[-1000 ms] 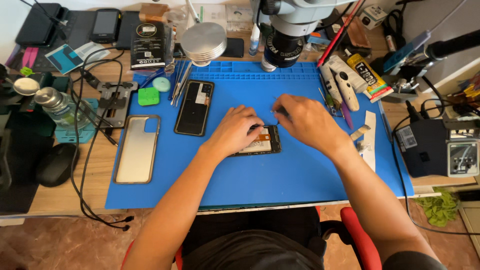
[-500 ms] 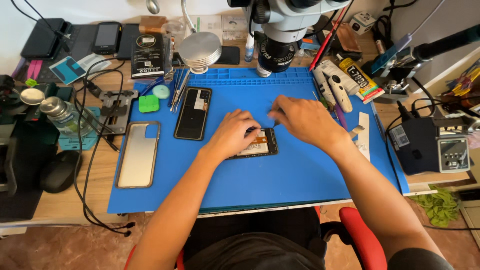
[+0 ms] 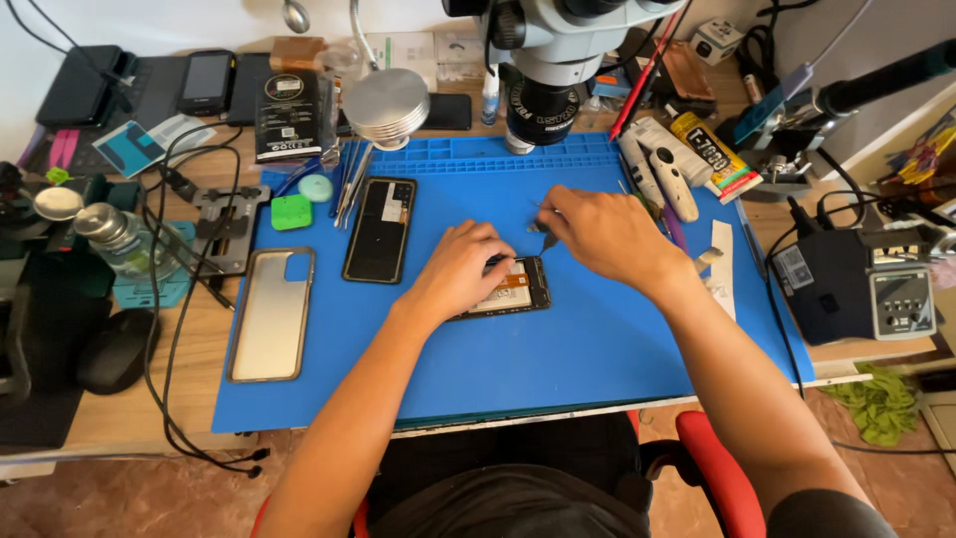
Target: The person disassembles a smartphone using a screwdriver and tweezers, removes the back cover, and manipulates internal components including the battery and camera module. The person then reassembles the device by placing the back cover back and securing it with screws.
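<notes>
Head view, read left to right. At the left edge of the blue work mat (image 3: 498, 369) lies a clear phone case (image 3: 271, 314), flat and parallel to the mat's side; beside it, nearer the mat's far edge, a dark phone back panel (image 3: 379, 229) lies face down, well apart from the hands. The left hand (image 3: 460, 271) rests palm down, fingers curled together, pressing on the near-left part of the opened phone (image 3: 513, 287), which lies at the middle of the mat with its inner parts upward; the hand covers much of it. The right hand (image 3: 605, 231) hovers just beyond the phone's far-right corner, its fingers pinched shut on thin tweezers (image 3: 547, 237) whose tip points down towards that corner; whether the tip touches cannot be told. The microscope (image 3: 548, 70) stands at the mat's far edge. Bare mat runs along the near edge, below the phone. A soldering station (image 3: 861, 284) sits on the tabletop (image 3: 129, 418) past the mat's right edge.
</notes>
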